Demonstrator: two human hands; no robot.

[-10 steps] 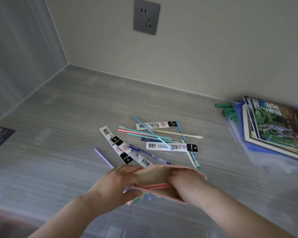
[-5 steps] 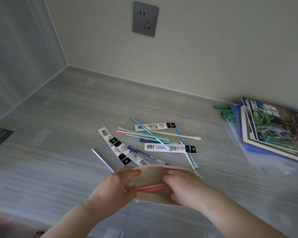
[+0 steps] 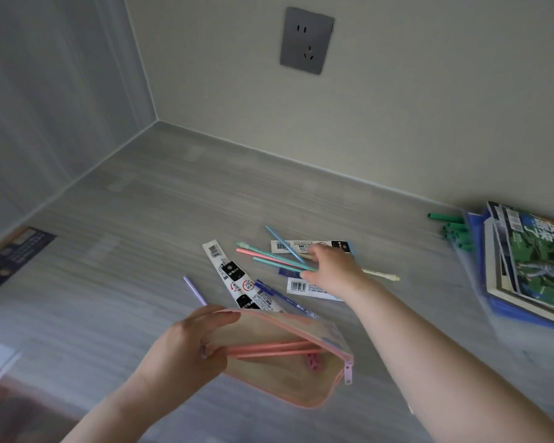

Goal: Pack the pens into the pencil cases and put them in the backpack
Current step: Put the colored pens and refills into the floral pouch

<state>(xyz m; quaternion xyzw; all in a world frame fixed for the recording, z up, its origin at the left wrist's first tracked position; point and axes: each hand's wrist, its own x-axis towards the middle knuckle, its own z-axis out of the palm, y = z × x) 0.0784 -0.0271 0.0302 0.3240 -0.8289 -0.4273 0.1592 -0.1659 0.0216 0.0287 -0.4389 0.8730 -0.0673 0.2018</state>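
Pencil case (image 3: pixel 295 378), translucent, pink-trimmed: was held above the near part of the counter (image 3: pixel 135 238), zip mouth gaping; two pink pens (image 3: pixel 269 347) were seen inside.
Left grip (image 3: pixel 186 350): was curled round the case's left end, thumb on the upper edge.
Loose pens (image 3: pixel 269 255): were scattered on the counter just beyond the case, teal, pink, blue and cream, mixed with barcoded refill packets (image 3: pixel 227 270); a purple pen (image 3: pixel 194 290) was laid apart at their left.
Right grip (image 3: pixel 333 270): was spread over the pile, fingertips touching teal pens; whether any pen was pinched could not be told.
Green pens (image 3: pixel 454 231) and stacked magazines (image 3: pixel 531 260) were recorded at the right, by the wall.
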